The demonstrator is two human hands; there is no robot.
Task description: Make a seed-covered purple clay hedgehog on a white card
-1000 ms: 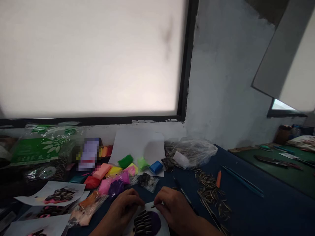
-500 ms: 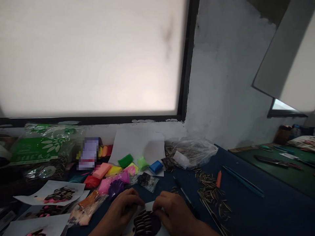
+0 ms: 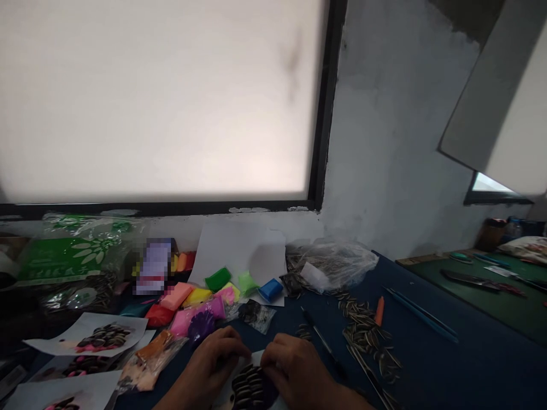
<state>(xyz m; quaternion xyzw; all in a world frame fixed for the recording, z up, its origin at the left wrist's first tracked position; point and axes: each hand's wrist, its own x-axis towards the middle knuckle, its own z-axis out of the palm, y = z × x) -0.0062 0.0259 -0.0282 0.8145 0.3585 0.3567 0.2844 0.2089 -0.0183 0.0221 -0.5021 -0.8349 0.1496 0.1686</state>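
Observation:
Low in the head view, a white sheet of paper (image 3: 226, 397) lies between my hands. It carries rows of striped sunflower seeds (image 3: 248, 387) set on a dark purple patch (image 3: 270, 390). My left hand (image 3: 216, 361) is closed at the sheet's left edge, its curled fingers on the paper. Over the right side of the seed rows, my right hand (image 3: 297, 367) has its fingers pinched together, pointing down at the purple patch. Whatever sits between those fingertips is hidden.
Colourful clay packets (image 3: 177, 296) lie behind my left hand, with finished seed pictures (image 3: 102, 336) at left. Loose sunflower seeds (image 3: 365, 324), a pen (image 3: 320, 333), tweezers (image 3: 367, 364), an orange stick (image 3: 380, 311) and blue tweezers (image 3: 421, 313) lie to the right.
My right hand has shifted slightly left, and its fingertips now cover more of the purple patch. The left hand stays in place at the paper.

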